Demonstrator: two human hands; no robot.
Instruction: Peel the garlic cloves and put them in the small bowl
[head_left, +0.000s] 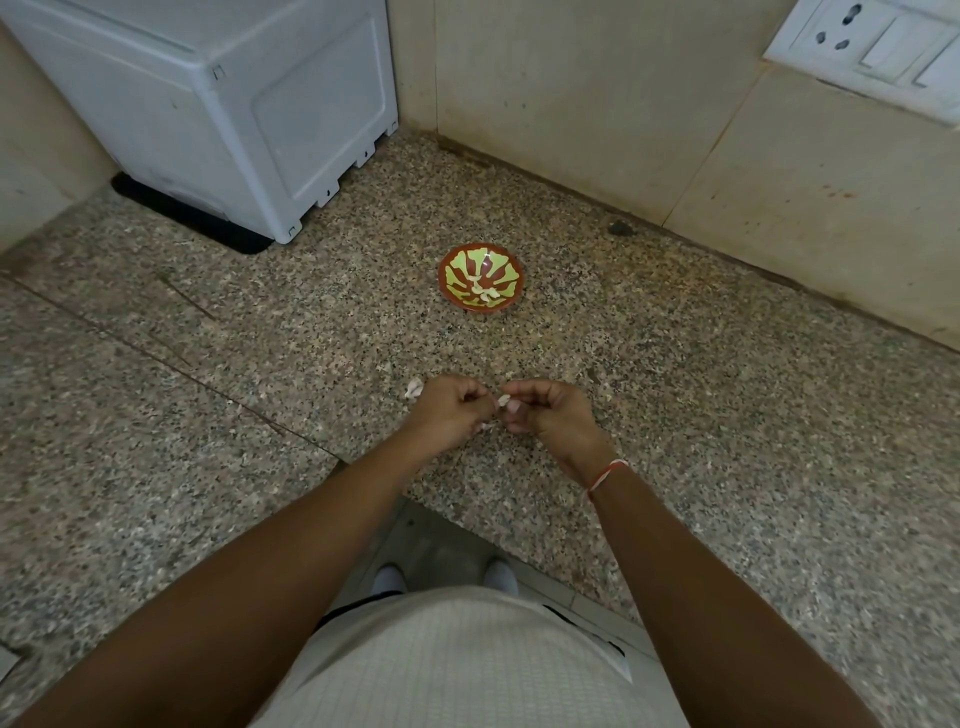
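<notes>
Nearest the camera: person's torso in a pale checked shirt (457, 670), two white shoe tips (389, 578) on the floor below the counter edge. Both forearms reach fwd over the speckled granite counter (675, 415). Red-and-white thread band (605, 474) on the right wrist.

Hands meet just past the near counter edge. Left hand (451, 410) has fingers curled in, thumb & forefinger pinching toward the gap between the hands. Right hand (545, 410) likewise curled, fingertips pinching at the same spot. Between them, a small pale garlic clove (504, 399), held at both hands' fingertips, above the counter. Long axis looks roughly left-right, tilted a bit up to the right; which end is the tip, can't tell, too small. A pale scrap (485, 426) shows under the left hand's fingers; skin or clove, can't tell.

Just beside the left hand's outer side, on the counter, lies another whitish garlic piece (413, 388), partly hidden by the knuckles.

Further back, well apart from the hands & slightly right of centre: small bowl (480, 278), red rim w/ yellow-green leaf pattern, upright, holding several peeled cloves (483, 291) in its near half.

Far left: pale grey-blue plastic appliance casing (208, 114) on a black mat (182, 213). Behind, beige tiled wall (571, 104); top right, white socket-and-switch plate (872, 47).
</notes>
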